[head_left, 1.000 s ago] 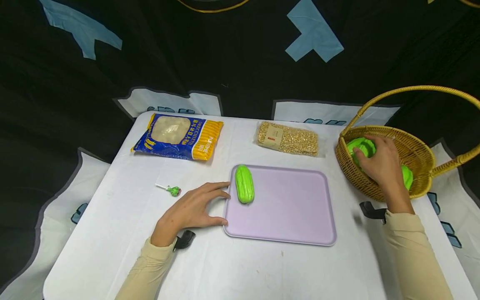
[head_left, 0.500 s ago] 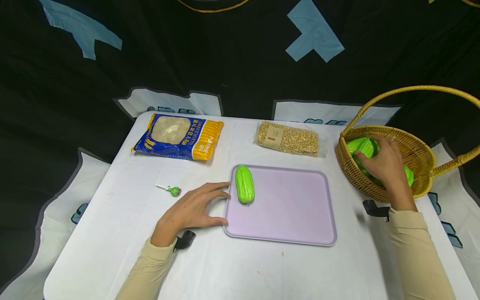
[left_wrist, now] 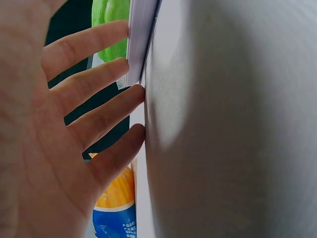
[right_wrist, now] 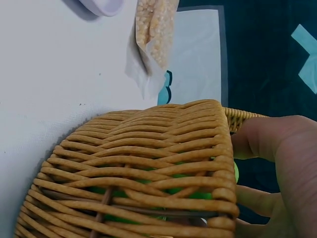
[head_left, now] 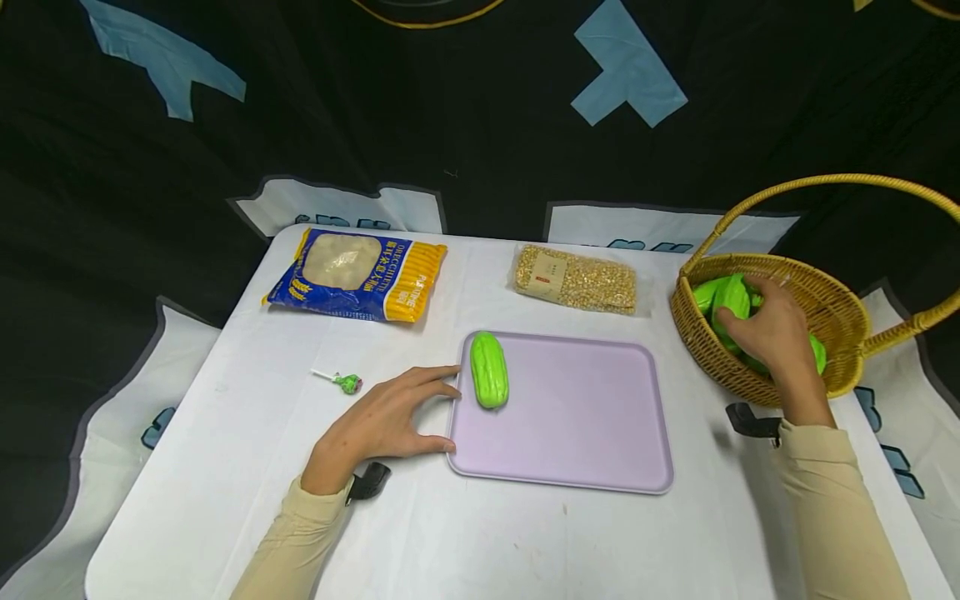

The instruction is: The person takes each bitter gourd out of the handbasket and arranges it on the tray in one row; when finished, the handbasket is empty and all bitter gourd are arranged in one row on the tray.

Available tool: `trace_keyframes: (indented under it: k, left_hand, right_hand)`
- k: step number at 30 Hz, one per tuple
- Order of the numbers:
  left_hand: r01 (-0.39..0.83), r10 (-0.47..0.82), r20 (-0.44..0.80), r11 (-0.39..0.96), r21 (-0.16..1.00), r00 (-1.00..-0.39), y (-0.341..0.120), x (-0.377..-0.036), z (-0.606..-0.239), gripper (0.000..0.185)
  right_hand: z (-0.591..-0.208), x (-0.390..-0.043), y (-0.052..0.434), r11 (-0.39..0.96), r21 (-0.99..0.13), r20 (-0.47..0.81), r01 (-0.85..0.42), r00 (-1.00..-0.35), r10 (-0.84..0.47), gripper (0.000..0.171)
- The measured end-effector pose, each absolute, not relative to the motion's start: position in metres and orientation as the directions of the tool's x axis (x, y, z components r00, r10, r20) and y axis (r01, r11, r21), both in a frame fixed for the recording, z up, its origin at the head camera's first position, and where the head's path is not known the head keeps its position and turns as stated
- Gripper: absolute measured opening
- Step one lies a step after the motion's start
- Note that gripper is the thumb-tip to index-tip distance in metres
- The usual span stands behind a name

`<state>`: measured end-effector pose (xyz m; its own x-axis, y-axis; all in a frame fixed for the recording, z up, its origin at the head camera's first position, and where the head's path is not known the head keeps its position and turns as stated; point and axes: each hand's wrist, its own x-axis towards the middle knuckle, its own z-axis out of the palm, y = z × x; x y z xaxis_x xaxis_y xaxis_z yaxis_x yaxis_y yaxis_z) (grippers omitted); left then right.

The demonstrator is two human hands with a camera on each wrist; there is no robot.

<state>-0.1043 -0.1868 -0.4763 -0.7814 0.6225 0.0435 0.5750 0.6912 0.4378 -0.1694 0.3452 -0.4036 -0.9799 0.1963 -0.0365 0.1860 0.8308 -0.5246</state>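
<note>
My left hand (head_left: 384,417) rests on the table with spread, fairly straight fingers. Its fingertips and thumb are at the left edge of a lilac tray (head_left: 577,417). One bright green, ribbed, elongated vegetable (head_left: 490,371) lies near the tray's left end. Inside a wicker basket (head_left: 843,312), my right hand (head_left: 772,327) has thumb and fingers curled round a similar green ribbed vegetable (head_left: 731,302). More green (head_left: 817,354) shows beside the wrist. In the right wrist view, the woven basket wall (right_wrist: 143,163) hides most of the contents and the fingertips.
The basket's tall arched handle (head_left: 847,177) rises over the right hand. A blue and yellow pasta bag (head_left: 352,275) lies at the back left, and a clear bag of yellow grain (head_left: 577,279) at the back middle. A lollipop (head_left: 347,382) is left of the left hand.
My right hand has shifted slightly right within the basket, and the green vegetable at its fingers has turned more upright. My left hand and the tray stay put.
</note>
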Motion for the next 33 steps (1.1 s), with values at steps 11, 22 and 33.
trace_keyframes:
  k: [11, 22, 33]
  left_hand:
    - [0.576, 0.622, 0.048, 0.689, 0.440, -0.781, -0.187, -0.104, -0.478, 0.070]
    - [0.574, 0.624, 0.040, 0.690, 0.441, -0.781, -0.187, -0.105, -0.477, 0.071]
    - [0.571, 0.621, 0.040, 0.690, 0.445, -0.782, -0.187, -0.105, -0.477, 0.071]
  right_hand:
    - [-0.406, -0.166, 0.345, 0.815, -0.547, 0.021, 0.193, -0.970, 0.244, 0.081]
    - [-0.399, -0.158, 0.341, 0.804, -0.581, 0.112, 0.123, -0.967, 0.229, 0.075]
    - [-0.391, -0.150, 0.326, 0.808, -0.587, 0.212, 0.051, -0.953, 0.215, 0.070]
